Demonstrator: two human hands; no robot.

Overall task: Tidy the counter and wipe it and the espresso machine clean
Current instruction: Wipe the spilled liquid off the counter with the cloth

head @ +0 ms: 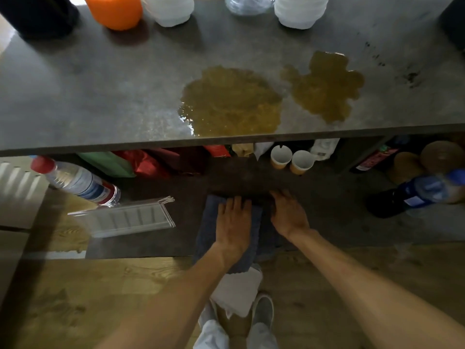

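Two brown liquid spills, a large spill (231,102) and a smaller spill (324,84), lie on the grey counter (100,79) near its front edge. On the lower dark shelf (327,205) lies a dark blue-grey cloth (208,227), hanging partly over the shelf's front. My left hand (235,222) lies flat on the cloth with fingers spread. My right hand (288,215) rests flat beside it, over the cloth's right edge and the shelf. The espresso machine is not in view.
An orange cup (114,10), white containers (168,8) and a clear bottle stand along the counter's back. The lower shelf holds a lying water bottle (78,181), a clear plastic tray (123,217), two paper cups (292,159), coloured bags, a blue-capped bottle (425,190) and a dark bottle.
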